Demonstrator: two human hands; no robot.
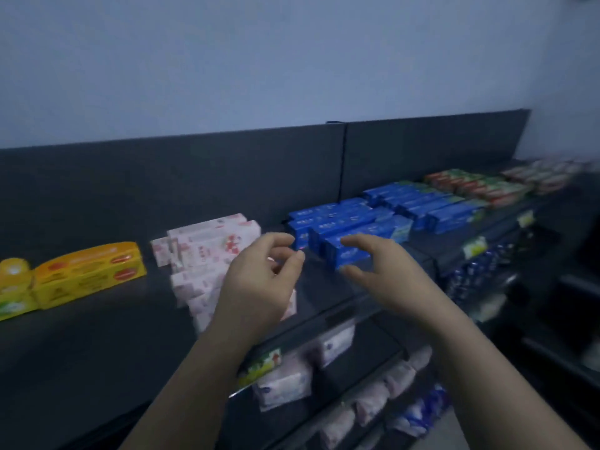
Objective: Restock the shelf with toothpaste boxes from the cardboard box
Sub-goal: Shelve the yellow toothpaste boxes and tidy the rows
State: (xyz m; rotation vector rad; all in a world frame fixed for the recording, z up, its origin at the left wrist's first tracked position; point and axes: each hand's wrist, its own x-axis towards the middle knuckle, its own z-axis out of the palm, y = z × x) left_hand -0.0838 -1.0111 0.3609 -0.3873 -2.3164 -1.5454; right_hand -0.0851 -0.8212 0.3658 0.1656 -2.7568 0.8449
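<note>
Blue toothpaste boxes (pixel 344 227) lie stacked on the dark shelf (pixel 97 336). The right hand (pixel 384 271) spreads open about the frontmost box's end, contact unclear. The left hand (pixel 259 280) hovers beside it, loosely curled, holding nothing.

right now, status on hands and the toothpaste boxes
Left hand loosely curled, empty. Right hand open, spanning the front blue toothpaste box; contact unclear. Cardboard box out of view. Nothing blocking.
</note>
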